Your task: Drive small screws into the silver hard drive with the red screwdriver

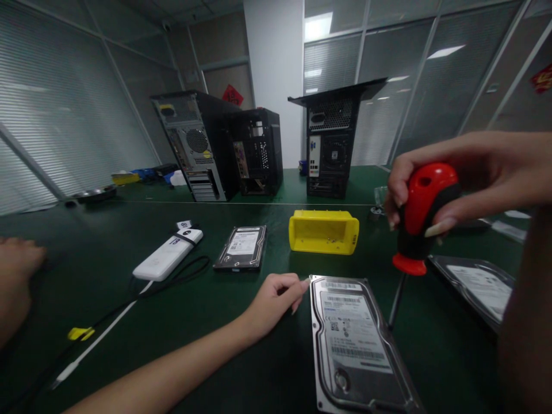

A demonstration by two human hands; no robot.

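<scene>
I am looking down through the head camera at a dark green table (267, 379). A silver hard drive (353, 333) lies flat, label up, at the near edge of my view, right of centre. My left hand (276, 302) rests beside it, fingers partly curled, one fingertip touching its far left corner; I cannot tell whether it pinches the edge. My right hand (478, 167) is wrapped around the handle of a red and black screwdriver (426, 201), thumb against fingers. Its shaft points down, slightly tilted, to the drive's right edge; I cannot tell whether the tip sits in a screw.

Beyond the drive is a yellow bin (323, 214) with small bits inside. A second drive (242, 247) lies left of the bin; a third drive (480, 282) lies to the right, partly hidden. Further left is a white block (166, 259) with a cable. Another person's hand (19, 259) rests at the left edge. Three computer cases (332, 132) stand behind.
</scene>
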